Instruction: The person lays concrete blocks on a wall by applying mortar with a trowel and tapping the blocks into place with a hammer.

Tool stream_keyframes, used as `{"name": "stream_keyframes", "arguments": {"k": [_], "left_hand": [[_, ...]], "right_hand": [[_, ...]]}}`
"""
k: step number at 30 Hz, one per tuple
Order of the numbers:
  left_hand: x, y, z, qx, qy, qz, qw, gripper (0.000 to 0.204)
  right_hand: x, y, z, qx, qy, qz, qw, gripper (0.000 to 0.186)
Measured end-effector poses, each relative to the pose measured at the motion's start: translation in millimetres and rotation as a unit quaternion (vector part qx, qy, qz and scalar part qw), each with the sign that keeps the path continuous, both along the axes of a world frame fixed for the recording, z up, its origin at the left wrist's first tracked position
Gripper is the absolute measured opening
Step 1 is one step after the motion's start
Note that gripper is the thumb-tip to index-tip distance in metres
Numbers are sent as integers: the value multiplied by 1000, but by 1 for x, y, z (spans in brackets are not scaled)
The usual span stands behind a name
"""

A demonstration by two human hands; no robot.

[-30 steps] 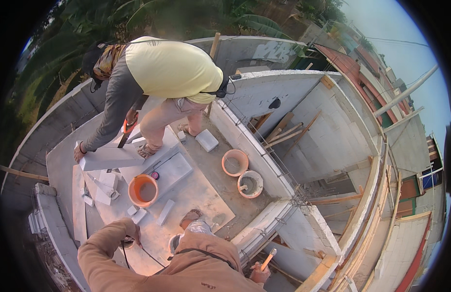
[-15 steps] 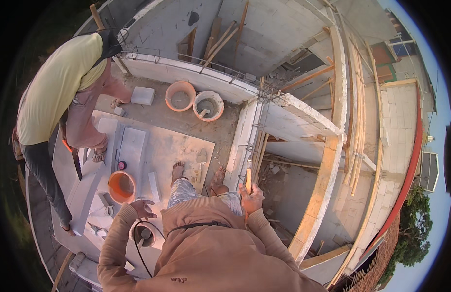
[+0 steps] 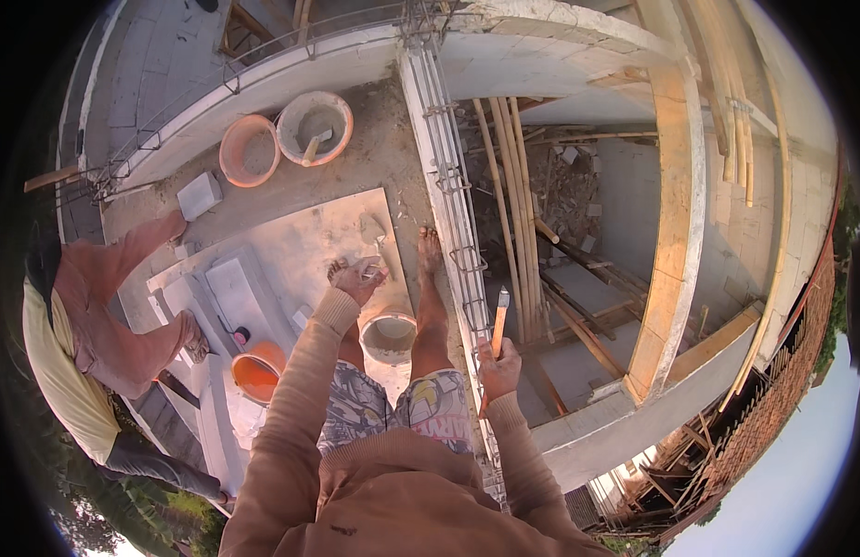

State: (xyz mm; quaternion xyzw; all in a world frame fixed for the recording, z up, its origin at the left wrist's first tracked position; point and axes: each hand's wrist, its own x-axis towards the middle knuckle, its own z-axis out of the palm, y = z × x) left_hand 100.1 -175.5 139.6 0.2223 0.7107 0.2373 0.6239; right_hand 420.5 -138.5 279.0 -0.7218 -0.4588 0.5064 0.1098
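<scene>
1. Here we go: the left hand (image 3: 360, 277) has swung out from the person's side, where it hung half a second ago, to reach forward past the knees. Its fingers look curled; I can't tell whether they pinch anything.

2. Just ahead of that hand lies a trowel (image 3: 374, 229), flat on the plywood sheet (image 3: 323, 232). There's a gap between them, so the trowel isn't in its grasp.

3. Over on the other side, the right hand (image 3: 501, 371) is wrapped firmly around a wooden-handled tool (image 3: 500, 320), pale tip pointing up and away, just as before. What kind of tool it is, I can't make out.

4. Closer to the body than the left hand, a bucket (image 3: 389, 320) now shows between the legs; a bucket sat under that same hand a moment ago, though I can't swear it's the same one.

5. So the reach leaves the left hand near trowel and bucket, with the orange bucket (image 3: 267, 351) back to its left.

6. Farther left of it, the co-worker's foot (image 3: 196, 336) is planted by the pale blocks (image 3: 235, 288).
</scene>
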Motion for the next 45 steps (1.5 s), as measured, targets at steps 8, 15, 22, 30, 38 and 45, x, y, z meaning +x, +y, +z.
{"name": "stream_keyframes", "arguments": {"k": [8, 15, 22, 30, 38, 45], "left_hand": [[143, 118, -104, 0, -45, 102, 994, 73], [174, 140, -93, -45, -345, 286, 893, 45], [174, 148, -86, -80, -293, 301, 904, 36], [184, 159, -67, -146, -225, 345, 899, 42], [183, 155, -69, -154, -223, 354, 895, 45], [181, 152, -73, -158, -225, 363, 890, 48]], "right_hand": [[42, 44, -136, 7, -180, 40, 983, 42], [54, 66, -190, -49, -83, -19, 995, 33], [48, 102, -227, -1, -33, -34, 999, 25], [57, 147, -299, -53, -135, 142, 979, 43], [15, 200, -321, -196, -30, 80, 977, 49], [4, 190, -329, -140, -30, 247, 958, 52]]}}
